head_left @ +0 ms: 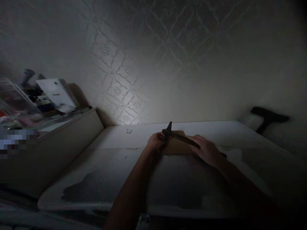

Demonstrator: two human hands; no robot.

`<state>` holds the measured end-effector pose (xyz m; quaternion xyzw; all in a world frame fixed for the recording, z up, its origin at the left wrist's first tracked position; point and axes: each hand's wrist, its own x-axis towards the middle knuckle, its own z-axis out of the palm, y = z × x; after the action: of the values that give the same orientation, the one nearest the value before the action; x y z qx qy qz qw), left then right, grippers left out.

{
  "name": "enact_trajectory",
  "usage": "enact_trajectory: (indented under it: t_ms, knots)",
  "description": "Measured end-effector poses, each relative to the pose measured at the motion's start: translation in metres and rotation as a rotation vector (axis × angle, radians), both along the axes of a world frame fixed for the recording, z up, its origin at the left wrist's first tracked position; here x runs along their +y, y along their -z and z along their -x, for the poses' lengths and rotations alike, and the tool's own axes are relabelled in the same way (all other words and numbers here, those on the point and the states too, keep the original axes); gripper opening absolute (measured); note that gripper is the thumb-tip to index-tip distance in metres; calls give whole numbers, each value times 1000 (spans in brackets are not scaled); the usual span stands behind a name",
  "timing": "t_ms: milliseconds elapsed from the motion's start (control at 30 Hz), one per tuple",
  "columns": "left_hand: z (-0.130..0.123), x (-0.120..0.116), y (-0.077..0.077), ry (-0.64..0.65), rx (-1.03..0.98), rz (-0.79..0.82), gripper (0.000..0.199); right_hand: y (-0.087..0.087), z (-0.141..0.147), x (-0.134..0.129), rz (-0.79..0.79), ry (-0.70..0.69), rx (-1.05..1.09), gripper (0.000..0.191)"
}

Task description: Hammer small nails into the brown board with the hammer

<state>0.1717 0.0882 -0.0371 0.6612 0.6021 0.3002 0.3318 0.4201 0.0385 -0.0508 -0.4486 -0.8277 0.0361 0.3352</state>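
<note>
And here's the right hand point(206, 149), wrapped round the handle of a dark hammer point(184, 138); the hammer's over a brown board point(176, 147) on the white table point(117, 139); the left hand point(155, 141) curls by its head, whether gripping anything I can't tell; far left, a white box point(57, 92) leans.
</note>
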Motion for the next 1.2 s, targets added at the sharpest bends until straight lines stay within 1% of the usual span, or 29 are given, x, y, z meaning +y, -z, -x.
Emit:
enact_trajectory:
  t_ms: [400, 533, 733, 833, 933, 1100, 1200]
  knots:
    - [-2, -3, -3, 8, -16, 8, 23, -1, 1, -1, 16, 3, 12, 40]
    - [-1, -2, -1, 9, -48, 21, 24, -1, 1, -1, 0, 7, 17, 41]
    - [1, 0, 1, 15, -18, -5, 24, 2, 0, 1, -8, -3, 9, 39]
    - [0, 0, 0, 35, -66, 9, 22, 4, 0, 2, -25, -2, 36, 38]
    - [0, -1, 0, 27, -78, 11, 21, 5, 0, 3, -30, 2, 28, 38]
    - [1, 0, 0, 51, -123, 20, 24, 3, 1, 2, -31, 8, 29, 39]
    - [4, 1, -3, 46, -61, 16, 29, 2, 1, 2, -48, 18, 23, 39]
